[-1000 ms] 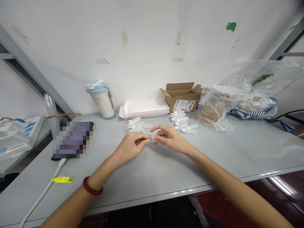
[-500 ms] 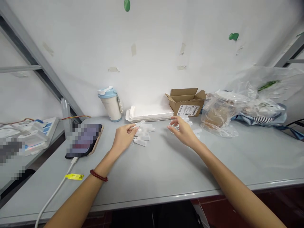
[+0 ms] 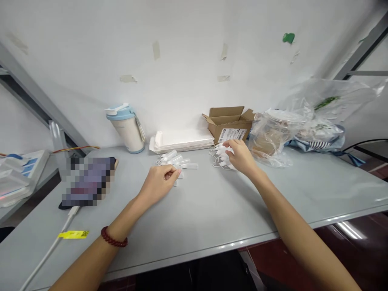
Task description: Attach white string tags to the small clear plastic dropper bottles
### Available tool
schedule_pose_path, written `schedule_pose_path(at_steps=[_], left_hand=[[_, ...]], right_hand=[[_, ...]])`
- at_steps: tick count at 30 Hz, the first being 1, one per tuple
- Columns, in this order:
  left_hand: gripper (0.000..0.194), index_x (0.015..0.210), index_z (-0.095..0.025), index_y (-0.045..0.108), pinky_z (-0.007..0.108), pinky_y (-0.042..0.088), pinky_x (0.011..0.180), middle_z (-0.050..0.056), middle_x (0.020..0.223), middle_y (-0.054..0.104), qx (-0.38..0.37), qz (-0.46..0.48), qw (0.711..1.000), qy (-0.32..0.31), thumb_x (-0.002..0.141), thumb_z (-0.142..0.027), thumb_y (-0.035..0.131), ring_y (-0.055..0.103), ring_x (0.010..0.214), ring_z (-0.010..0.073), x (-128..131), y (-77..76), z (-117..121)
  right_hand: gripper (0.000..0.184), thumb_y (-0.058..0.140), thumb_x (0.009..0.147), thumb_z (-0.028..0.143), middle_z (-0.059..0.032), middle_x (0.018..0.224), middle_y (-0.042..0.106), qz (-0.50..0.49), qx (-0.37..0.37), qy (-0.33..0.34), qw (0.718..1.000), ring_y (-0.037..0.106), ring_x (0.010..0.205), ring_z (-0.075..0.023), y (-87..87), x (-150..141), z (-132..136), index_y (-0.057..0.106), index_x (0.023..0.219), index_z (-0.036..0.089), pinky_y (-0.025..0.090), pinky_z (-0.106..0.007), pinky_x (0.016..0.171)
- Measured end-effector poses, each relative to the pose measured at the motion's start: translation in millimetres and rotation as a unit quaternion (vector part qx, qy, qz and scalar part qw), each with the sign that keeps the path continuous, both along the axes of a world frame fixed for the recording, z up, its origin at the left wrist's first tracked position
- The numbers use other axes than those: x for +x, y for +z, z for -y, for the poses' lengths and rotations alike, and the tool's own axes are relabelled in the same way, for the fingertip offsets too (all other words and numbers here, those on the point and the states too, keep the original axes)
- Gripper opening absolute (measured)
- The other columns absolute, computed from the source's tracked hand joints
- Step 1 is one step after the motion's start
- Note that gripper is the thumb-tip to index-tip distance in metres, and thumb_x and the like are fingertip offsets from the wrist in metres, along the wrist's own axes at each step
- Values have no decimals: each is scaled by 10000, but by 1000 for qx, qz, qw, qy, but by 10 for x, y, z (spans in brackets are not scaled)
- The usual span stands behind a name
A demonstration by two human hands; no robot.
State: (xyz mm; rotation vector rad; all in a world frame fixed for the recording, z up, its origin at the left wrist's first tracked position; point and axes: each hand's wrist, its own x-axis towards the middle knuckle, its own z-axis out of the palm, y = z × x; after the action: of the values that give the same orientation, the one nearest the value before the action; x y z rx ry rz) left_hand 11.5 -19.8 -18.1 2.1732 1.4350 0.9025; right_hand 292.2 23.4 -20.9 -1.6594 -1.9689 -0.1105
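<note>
Small translucent white plastic pieces with thin white loops lie in two piles on the grey table. My left hand (image 3: 159,182) rests at the near side of the left pile (image 3: 174,158). Its thumb and forefinger are pressed together, and the fingers cover some of the pieces; what they pinch, if anything, is hidden. Over the right pile (image 3: 222,155) is my right hand (image 3: 241,158), thumb and forefinger apart and curved above the pieces. Part of that pile is behind the hand.
Behind the piles lie a stack of flat white boxes (image 3: 183,140) and an open cardboard box (image 3: 232,125). At left stand a cream tumbler (image 3: 125,129) and a phone (image 3: 91,180) on a charging cable (image 3: 45,256). A plastic-bagged container (image 3: 269,139) sits at right.
My left hand has shifted down and nearer me, to the pile's front edge. My right hand has moved slightly up over the right pile, uncovering more loops. The view has turned a little rightward.
</note>
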Motion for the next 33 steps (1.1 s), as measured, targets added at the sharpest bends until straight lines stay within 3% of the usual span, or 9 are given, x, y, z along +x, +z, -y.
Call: schedule_pose_path(at_steps=[5,10,15,20,29,33], left_hand=[[341,548,-165,513,229,297,515,-32,502,472,11,-12,1000,-23,828,-358,489,383,507,96,35,16,38],[347,536,-165,488,226,285,504,-42,496,429,6,-20,999,-34,824,-358,494,354,498,88,47,17,54],[366,506,-168,441,227,276,500,-47,483,403,6,-16,999,-38,818,-352,498,337,493,86,49,30,51],[358,520,-163,514,233,285,502,-34,489,467,-6,-8,999,-32,819,-358,490,363,489,93,48,31,39],[370,512,-160,531,235,282,495,-37,479,464,-14,-4,1000,-24,816,-368,492,353,481,91,52,15,36],[379,508,-162,533,243,277,490,-35,471,452,-17,2,1000,-24,817,-379,500,340,470,90,61,27,44]], right_hand=[[300,496,788,53,-145,1064,626,80,-48,-48,994,507,979,-300,40,117,8,633,1041,141,404,-368,782],[275,568,769,84,-108,1090,638,90,-90,-46,991,516,996,-292,55,161,19,659,1017,159,397,-353,814],[287,616,775,184,-138,1082,641,62,-95,-59,992,554,996,-272,59,230,-7,641,1056,132,399,-338,827],[304,648,752,256,-110,992,673,-29,-142,-70,987,599,925,-232,73,257,-15,650,1036,147,420,-282,738],[234,639,723,170,-73,872,676,-61,-143,-73,985,610,839,-192,86,208,-27,694,950,152,419,-259,716],[200,610,736,175,-53,791,672,-107,-107,-53,987,608,797,-190,173,136,46,705,911,150,423,-277,703]])
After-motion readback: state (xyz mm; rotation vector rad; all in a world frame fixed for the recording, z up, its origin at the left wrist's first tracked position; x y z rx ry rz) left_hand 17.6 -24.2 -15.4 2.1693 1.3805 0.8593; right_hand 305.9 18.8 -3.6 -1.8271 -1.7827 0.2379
